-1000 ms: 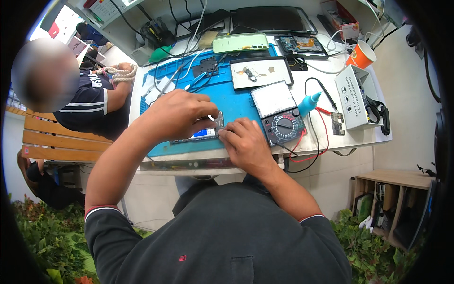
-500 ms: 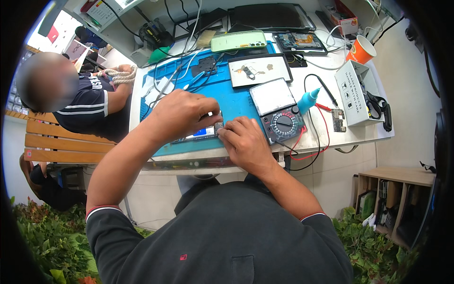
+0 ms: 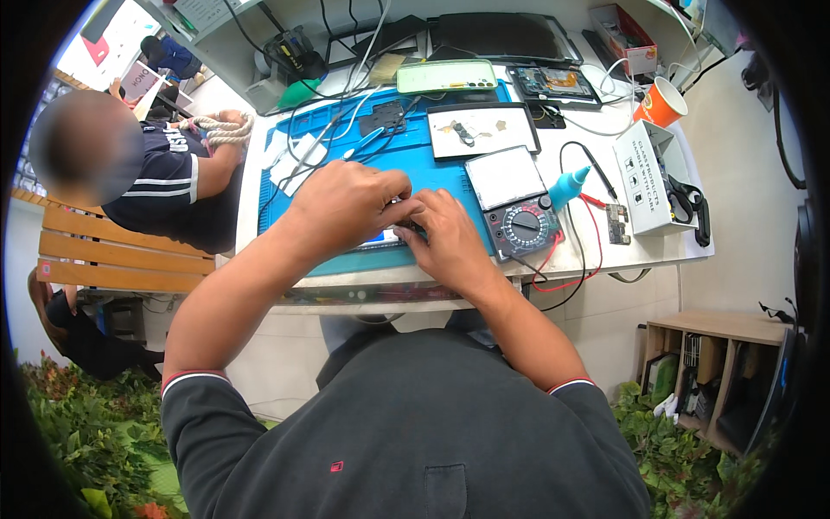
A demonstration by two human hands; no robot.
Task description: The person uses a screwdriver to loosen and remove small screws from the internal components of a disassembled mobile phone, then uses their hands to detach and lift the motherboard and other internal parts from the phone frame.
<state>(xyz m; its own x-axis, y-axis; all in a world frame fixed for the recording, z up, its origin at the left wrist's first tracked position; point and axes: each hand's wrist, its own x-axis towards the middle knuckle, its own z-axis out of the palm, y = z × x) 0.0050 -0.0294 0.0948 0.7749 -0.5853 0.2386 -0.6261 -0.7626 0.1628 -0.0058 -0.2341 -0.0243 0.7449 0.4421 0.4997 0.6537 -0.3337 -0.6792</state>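
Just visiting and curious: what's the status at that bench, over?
Left hand and right hand: close together, grips unclear. Device: on blue mat, mostly hidden by hands. Multimeter: right of right hand, apart.

The scene is viewed from the wearer's head through a wide fisheye lens, pointed down and forward. The shirt (image 3: 380, 415) is taken in from close above; the left grip (image 3: 350, 208) and right grip (image 3: 451, 238) are framed near the centre, with the desk (image 3: 650, 250) spread beyond, and straight edges are bent toward the rim.
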